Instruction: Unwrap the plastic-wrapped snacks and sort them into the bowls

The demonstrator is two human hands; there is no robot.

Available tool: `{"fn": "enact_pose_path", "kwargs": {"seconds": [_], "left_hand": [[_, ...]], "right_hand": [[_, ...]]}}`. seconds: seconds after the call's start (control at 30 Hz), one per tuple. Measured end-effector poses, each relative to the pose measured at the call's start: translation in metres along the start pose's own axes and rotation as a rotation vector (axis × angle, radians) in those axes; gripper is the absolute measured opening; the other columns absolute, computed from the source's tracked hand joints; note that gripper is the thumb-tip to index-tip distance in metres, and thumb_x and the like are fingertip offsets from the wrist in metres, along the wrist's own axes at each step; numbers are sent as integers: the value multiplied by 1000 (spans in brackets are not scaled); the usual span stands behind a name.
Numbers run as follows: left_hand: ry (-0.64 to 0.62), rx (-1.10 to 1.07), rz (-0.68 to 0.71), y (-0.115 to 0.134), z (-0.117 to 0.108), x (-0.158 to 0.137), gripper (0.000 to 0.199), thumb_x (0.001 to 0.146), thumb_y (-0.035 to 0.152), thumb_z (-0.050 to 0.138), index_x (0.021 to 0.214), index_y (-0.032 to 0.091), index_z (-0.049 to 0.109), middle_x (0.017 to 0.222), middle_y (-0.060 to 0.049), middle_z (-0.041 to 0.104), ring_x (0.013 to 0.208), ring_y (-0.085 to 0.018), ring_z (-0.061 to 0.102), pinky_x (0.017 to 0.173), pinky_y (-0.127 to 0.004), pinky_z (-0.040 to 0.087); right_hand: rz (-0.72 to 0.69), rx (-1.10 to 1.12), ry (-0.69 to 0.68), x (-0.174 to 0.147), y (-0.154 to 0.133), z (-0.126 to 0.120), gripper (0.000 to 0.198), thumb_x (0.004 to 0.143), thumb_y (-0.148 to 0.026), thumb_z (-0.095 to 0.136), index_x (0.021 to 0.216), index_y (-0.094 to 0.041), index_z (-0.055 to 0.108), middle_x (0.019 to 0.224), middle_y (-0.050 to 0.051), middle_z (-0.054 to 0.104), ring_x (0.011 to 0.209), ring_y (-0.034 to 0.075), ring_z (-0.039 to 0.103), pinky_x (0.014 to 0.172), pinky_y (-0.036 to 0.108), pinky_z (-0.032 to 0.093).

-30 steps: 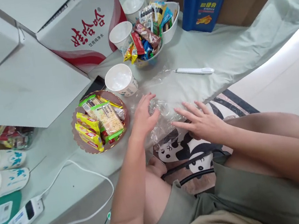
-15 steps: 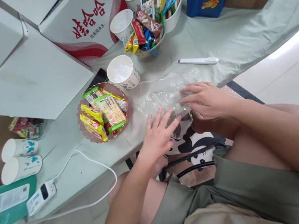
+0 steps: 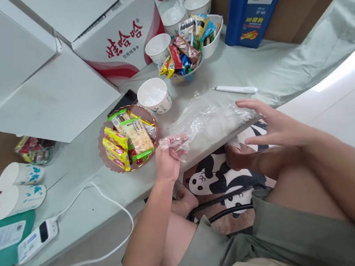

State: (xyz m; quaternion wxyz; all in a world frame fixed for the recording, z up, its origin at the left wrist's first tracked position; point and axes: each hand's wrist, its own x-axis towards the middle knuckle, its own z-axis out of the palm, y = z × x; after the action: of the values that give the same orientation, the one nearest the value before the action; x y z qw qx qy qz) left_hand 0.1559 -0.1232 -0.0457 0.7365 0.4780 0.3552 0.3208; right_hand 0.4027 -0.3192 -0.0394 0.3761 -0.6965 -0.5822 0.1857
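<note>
Fingers, left hand (image 3: 168, 159): curled on clear plastic film (image 3: 211, 121), which lies across table (image 3: 282, 69). Right hand (image 3: 272, 124): fingers parted, contact unclear. Close obstacles: snack plate (image 3: 102, 147), left; paper cup (image 3: 163, 104), white-handled tool (image 3: 238, 89), beyond film.

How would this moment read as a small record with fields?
left hand: gripping crumpled clear plastic film at its near-left end
right hand: open, fingers spread by the film's right end; contact unclear
left of film: scalloped brownish translucent plate holding brightly wrapped snacks
behind plate: upright white paper cup
beyond film: slim white pen-like tool
</note>
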Motion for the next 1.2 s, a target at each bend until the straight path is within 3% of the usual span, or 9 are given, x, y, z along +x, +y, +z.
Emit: {"fn": "enact_pose_path", "kwargs": {"seconds": [0.17,0.23,0.3,0.37,0.43,0.6,0.8,1.07,1.2], "left_hand": [[-65,32,-82,4,8,7,40,72,57,73,69,18,61,90,-11,79,82,-22,75,42,-19,41],[-76,60,-90,4,8,9,39,76,56,68,70,18,61,94,-11,79,84,-22,75,42,-19,39],[-73,109,-67,4,6,9,39,78,56,63,70,18,61,95,-12,79,87,-22,75,42,-20,40],[-48,166,-30,3,1,7,38,79,56,61,70,18,61,91,-12,78,83,-21,74,43,-21,40],[2,207,-5,5,-4,6,37,79,52,61,65,18,60,77,-9,75,68,-17,71,42,-21,39],[-64,370,-87,13,-18,-5,38,80,45,65,56,16,58,62,-5,70,42,-8,53,37,-20,27],[-288,571,-204,17,-21,-20,27,72,37,77,86,14,72,83,-8,78,43,-5,47,42,-19,38],[-313,748,-344,19,-29,-20,30,78,44,68,76,15,68,55,-3,68,35,-5,34,38,-20,24],[-382,974,-274,25,-30,-26,40,83,47,59,57,16,59,42,2,53,39,-7,33,41,-21,22]], "right_hand": [[7,69,212,45,-9,22,24,89,-48,62,94,-25,59,136,12,65,142,36,48,115,62,39],[125,175,276,60,-12,25,25,92,-51,56,91,-27,55,104,9,73,123,33,64,103,58,50],[294,279,345,70,-12,25,30,92,-58,53,96,-29,52,73,2,65,86,27,73,78,48,59],[417,329,419,74,-8,24,36,91,-65,51,100,-30,50,59,-4,53,56,20,62,54,37,53],[464,329,443,74,-4,21,39,89,-68,54,100,-30,50,56,-6,49,46,16,51,44,31,43],[582,165,334,72,1,16,34,85,-55,69,90,-26,54,63,-2,60,44,12,47,44,29,38],[629,96,314,77,6,19,29,88,-51,65,86,-24,55,70,1,69,45,12,48,47,29,39],[580,-220,264,80,17,26,21,92,-45,59,85,-25,61,82,9,75,81,30,67,74,44,51],[490,-343,303,81,22,34,28,91,-50,58,102,-26,63,94,11,74,90,35,67,77,51,52]]}}
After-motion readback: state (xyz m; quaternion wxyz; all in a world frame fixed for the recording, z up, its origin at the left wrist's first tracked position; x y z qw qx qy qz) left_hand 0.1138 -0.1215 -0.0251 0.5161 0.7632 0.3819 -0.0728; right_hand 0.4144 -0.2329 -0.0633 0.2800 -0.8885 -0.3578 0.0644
